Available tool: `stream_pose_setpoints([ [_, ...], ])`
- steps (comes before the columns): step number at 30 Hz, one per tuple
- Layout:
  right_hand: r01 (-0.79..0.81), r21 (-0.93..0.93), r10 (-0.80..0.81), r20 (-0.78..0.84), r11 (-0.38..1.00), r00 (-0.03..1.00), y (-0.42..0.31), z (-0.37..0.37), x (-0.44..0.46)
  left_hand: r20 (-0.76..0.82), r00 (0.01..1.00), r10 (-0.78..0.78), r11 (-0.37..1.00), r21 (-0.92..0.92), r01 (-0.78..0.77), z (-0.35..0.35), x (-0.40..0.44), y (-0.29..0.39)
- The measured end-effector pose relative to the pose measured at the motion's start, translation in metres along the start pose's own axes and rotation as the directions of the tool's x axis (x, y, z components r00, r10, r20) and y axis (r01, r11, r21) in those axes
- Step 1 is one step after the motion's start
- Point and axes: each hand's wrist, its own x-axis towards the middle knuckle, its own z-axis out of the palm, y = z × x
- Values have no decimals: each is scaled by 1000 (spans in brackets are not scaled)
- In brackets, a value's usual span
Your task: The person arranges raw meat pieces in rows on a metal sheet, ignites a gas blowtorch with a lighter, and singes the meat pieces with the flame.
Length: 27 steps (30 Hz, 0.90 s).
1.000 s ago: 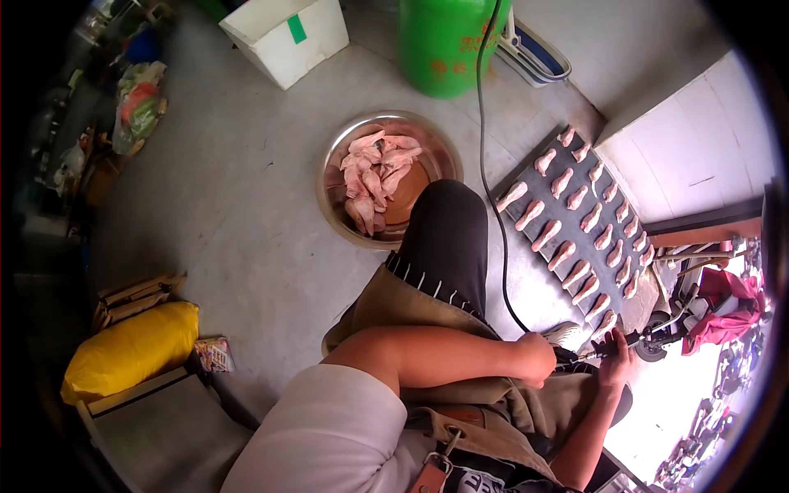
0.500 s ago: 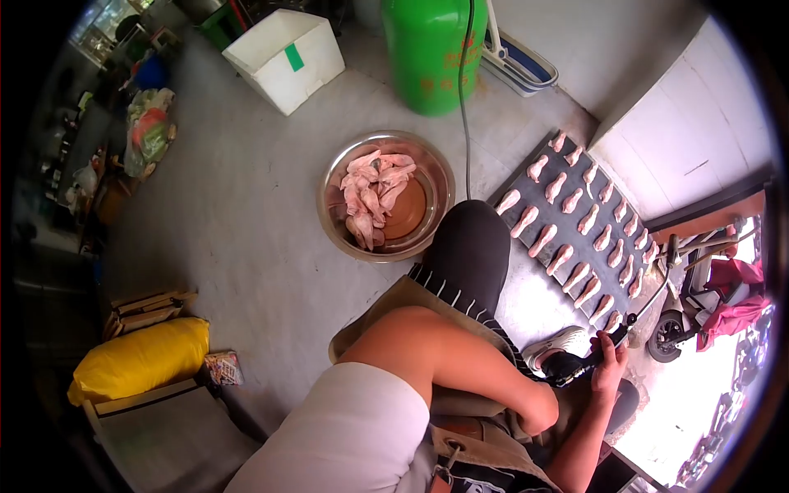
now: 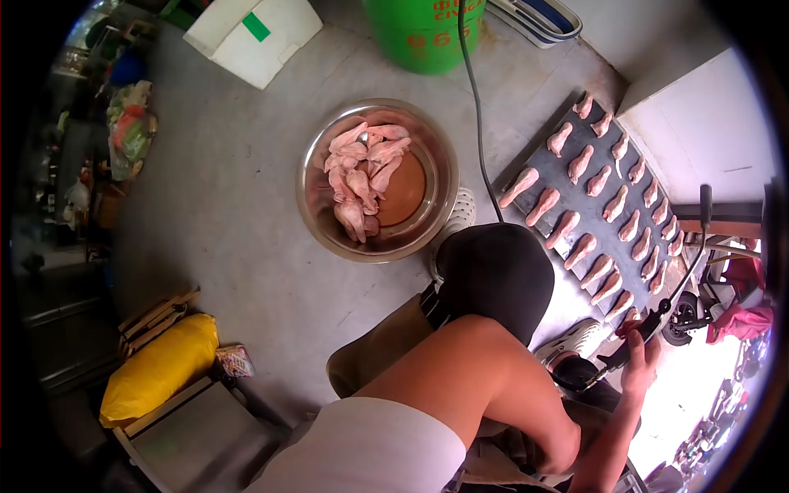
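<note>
My right hand [image 3: 641,363], at the lower right, is wrapped round the black handle of a gas torch [image 3: 657,320]. The torch's thin metal tube reaches up to a dark nozzle at the right of the metal sheet [image 3: 567,191]. Spaced over that sheet lie several raw, pale pink, drumstick-shaped meat pieces [image 3: 615,203]. My left hand [image 3: 567,444] is bent down near my lap; its fingers are hidden. Further off, a steel basin [image 3: 308,205] holds more raw meat pieces [image 3: 362,177] and some reddish liquid. No flame shows at the nozzle.
A green gas cylinder [image 3: 423,37] stands at the top, a dark hose [image 3: 481,123] crossing the floor before it. A white foam box [image 3: 255,41] is at the upper left. A yellow bag [image 3: 160,374] lies at the lower left. Outside the doorway is a parked two-wheeler [image 3: 684,316].
The view has shifted, with the basin, cylinder and sheet changing place in it. My right hand and the torch appear further right, and more of the tube and its nozzle now show.
</note>
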Motion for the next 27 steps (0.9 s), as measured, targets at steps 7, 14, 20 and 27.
stream_pose_setpoints([
  [7,5,-33,5,283,999,959,4,13,65,-89,994,-63,997,-52,58,-12,11,-17],
  [14,-104,-32,109,353,994,929,-14,33,58,-147,981,-124,991,-59,116,-24,11,-33],
  [20,-140,-20,138,363,990,921,-12,28,56,-214,972,-100,994,-59,90,-28,10,-34],
  [27,-194,91,156,314,977,936,5,19,54,-430,882,-191,974,-195,116,-6,51,-46],
])
